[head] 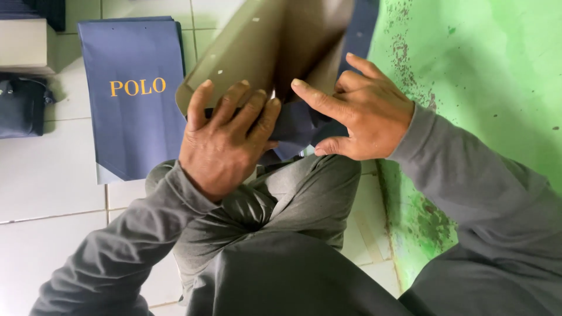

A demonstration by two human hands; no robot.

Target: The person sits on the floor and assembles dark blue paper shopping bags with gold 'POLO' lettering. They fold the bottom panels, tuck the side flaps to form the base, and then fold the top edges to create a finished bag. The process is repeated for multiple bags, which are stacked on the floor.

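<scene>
Item: our grey-trousered knee (293, 199), nearest, under both hands.
Item: our left hand (225, 143), fingers curled together over lower edge of olive-brown card sheet (263, 47), clamping it from front.
Item: our right hand (366, 111), fingers spread, forefinger extended toward same edge, touching dark navy fabric (298, 126) beneath; not gripping.
Sheet runs up and away from hands, long axis tilted rightward; left hand nearer.
Beyond, left: navy folded bags (134, 117) stacked on white tiled floor (47, 187).
Right: green wall (480, 70).

A stack of blue bags (133, 93) lies flat on the tiled floor (52, 193). A dark bag (22, 108), perhaps, sits at the left edge. A green wall (492, 76) stands right.
</scene>
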